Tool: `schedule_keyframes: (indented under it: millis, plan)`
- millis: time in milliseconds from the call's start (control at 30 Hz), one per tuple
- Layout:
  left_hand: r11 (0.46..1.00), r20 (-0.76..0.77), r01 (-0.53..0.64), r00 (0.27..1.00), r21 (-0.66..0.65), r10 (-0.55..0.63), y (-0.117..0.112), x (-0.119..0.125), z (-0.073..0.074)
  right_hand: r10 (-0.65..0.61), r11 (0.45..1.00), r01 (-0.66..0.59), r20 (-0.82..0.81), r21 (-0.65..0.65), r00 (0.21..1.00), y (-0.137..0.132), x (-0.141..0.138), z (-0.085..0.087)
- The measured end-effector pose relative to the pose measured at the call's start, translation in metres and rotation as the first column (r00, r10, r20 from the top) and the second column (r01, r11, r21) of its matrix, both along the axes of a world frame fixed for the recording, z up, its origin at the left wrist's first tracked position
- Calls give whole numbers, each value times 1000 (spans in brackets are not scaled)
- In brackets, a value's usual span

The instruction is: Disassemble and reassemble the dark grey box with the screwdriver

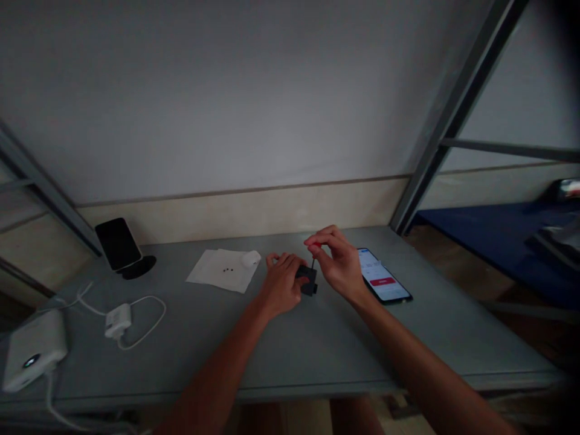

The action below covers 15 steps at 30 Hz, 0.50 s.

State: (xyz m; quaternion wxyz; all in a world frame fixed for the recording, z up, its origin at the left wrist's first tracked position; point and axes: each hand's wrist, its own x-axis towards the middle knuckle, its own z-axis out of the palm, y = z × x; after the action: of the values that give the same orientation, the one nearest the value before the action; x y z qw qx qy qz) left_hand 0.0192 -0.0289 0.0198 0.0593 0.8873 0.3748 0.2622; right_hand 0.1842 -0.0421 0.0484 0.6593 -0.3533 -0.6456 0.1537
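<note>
My left hand (281,283) is closed on a small black device (308,280) and holds it down on the grey table (317,344). My right hand (338,261) pinches a small red-handled screwdriver (314,252) upright, its thin shaft pointing down onto the black device. To the left lies a white sheet of paper (224,270) with two tiny dark screws (228,270) on it and a small white object (251,259) at its right corner.
A lit phone (383,275) lies just right of my right hand. A dark phone (118,244) leans on a black stand at the back left. A white charger with cable (118,320) and a white box (32,350) sit at the left. Metal frame posts rise on both sides.
</note>
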Motion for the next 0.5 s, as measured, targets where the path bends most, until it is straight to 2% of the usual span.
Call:
schedule_keyframes:
  millis: [233, 400, 500]
  plan:
    - [1000, -1, 6, 1000, 6, -6, 0, 0, 0, 204, 971, -210, -63, -118, 977, -1, 4, -1]
    - [1000, 8, 1, 1000, 1, -1, -1, 0, 1, 65, 996, -66, -23, -57, 998, 1, 4, 0]
    - [1000, 9, -4, 1000, 0, 4, -1, 0, 0, 91, 992, -93, -26, -84, 995, 1, 5, 0]
